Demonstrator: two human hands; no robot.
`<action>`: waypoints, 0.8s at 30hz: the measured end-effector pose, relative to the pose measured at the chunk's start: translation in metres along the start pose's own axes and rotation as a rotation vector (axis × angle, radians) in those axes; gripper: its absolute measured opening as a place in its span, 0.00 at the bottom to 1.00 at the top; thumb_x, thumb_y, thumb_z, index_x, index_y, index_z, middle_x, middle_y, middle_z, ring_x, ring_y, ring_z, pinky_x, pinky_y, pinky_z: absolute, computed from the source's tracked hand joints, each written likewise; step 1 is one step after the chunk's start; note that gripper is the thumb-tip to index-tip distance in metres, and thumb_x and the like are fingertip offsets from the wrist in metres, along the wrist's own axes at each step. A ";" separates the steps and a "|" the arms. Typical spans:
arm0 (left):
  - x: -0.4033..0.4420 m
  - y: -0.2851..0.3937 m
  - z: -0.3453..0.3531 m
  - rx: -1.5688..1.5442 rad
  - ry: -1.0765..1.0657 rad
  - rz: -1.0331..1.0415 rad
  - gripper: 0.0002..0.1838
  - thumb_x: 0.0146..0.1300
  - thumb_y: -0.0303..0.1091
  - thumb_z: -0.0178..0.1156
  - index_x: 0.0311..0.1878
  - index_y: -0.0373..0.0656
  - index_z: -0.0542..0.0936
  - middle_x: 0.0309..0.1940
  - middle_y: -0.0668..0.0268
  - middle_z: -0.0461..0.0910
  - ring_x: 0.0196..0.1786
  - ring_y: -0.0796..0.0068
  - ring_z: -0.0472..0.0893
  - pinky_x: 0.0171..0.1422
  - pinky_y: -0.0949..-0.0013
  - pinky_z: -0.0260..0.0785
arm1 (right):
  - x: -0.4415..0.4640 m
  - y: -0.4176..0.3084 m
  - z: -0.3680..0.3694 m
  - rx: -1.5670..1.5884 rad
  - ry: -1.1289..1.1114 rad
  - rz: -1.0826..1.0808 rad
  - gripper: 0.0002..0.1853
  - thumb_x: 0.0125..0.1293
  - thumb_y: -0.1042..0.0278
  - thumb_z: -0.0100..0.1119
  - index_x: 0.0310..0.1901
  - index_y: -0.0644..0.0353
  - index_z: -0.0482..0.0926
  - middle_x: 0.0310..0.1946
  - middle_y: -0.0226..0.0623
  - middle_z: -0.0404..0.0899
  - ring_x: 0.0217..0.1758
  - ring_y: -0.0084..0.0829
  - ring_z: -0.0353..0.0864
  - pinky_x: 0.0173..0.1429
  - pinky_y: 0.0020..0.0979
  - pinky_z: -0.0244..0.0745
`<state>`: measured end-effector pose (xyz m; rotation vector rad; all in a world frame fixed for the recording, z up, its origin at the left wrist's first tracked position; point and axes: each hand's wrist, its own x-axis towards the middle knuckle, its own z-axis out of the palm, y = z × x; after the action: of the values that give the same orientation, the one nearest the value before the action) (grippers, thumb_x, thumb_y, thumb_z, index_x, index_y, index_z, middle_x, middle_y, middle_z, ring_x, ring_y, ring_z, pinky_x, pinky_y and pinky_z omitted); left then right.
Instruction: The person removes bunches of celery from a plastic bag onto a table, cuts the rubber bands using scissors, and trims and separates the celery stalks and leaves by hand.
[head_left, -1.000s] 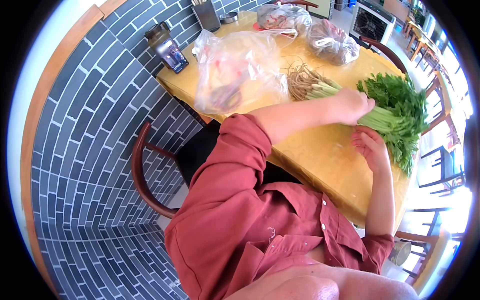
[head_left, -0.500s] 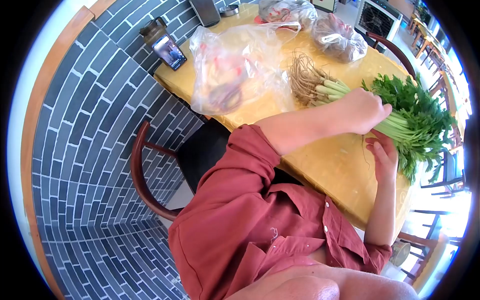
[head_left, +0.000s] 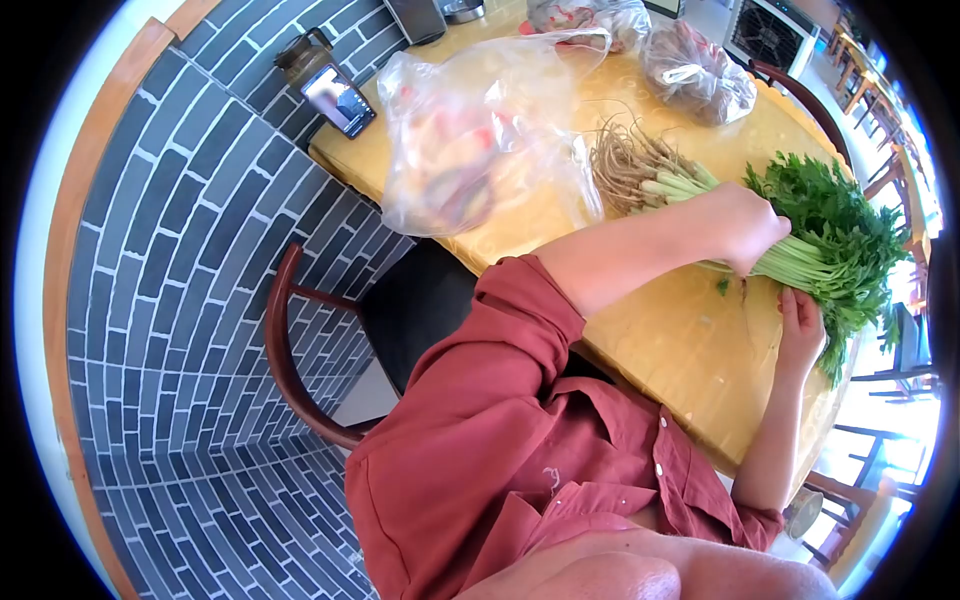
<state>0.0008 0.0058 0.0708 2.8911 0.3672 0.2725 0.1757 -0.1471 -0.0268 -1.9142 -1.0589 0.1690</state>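
A bunch of celery (head_left: 805, 262) lies across the right part of the table, its pale roots (head_left: 640, 165) toward the back and its leaves (head_left: 850, 225) toward the right edge. My left hand (head_left: 748, 228) reaches over the bunch and is closed on its stalks; the fingertips are partly hidden. Below that hand, a thin brownish strand (head_left: 743, 290) shows against the tablecloth. At the near side of the leafy end, my right hand (head_left: 803, 328) has its fingers loosely bent and apart, the tips touching the lower stalks. A small green leaf bit (head_left: 722, 286) lies on the cloth.
A large clear plastic bag (head_left: 480, 140) spreads over the left of the yellow-covered table (head_left: 660, 350). Two tied bags (head_left: 695, 75) (head_left: 590, 22) sit at the back. A phone (head_left: 338, 102) leans on a jar (head_left: 300, 58). A chair (head_left: 415, 310) stands at the left by the brick wall.
My left hand has shifted slightly over the stalks. My right hand has moved up and right, from beside the stalks to the lower edge of the leafy end. The view has shifted a little.
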 end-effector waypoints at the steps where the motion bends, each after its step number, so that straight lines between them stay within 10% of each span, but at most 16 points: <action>1: 0.002 0.000 -0.002 0.025 0.002 0.003 0.18 0.42 0.33 0.65 0.40 0.44 0.75 0.26 0.58 0.79 0.33 0.57 0.82 0.35 0.57 0.73 | 0.001 0.004 0.000 0.067 0.000 0.005 0.11 0.64 0.66 0.60 0.41 0.66 0.80 0.32 0.33 0.81 0.34 0.21 0.78 0.42 0.22 0.72; 16: -0.023 -0.036 0.011 0.224 0.404 0.119 0.37 0.47 0.47 0.70 0.62 0.48 0.70 0.53 0.54 0.73 0.59 0.56 0.72 0.62 0.55 0.63 | -0.002 0.009 0.012 0.424 -0.180 0.125 0.17 0.69 0.61 0.52 0.45 0.70 0.78 0.36 0.37 0.80 0.33 0.23 0.77 0.40 0.24 0.72; 24: -0.163 -0.060 -0.012 0.516 0.190 -0.225 0.24 0.52 0.35 0.64 0.55 0.49 0.76 0.57 0.59 0.71 0.62 0.56 0.69 0.67 0.49 0.55 | -0.004 0.010 0.011 0.401 -0.238 0.133 0.18 0.69 0.59 0.51 0.46 0.68 0.78 0.34 0.35 0.80 0.32 0.21 0.76 0.39 0.23 0.72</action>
<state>-0.1707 0.0214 0.0427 3.2833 0.9099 0.4759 0.1738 -0.1445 -0.0418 -1.6229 -0.9636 0.6490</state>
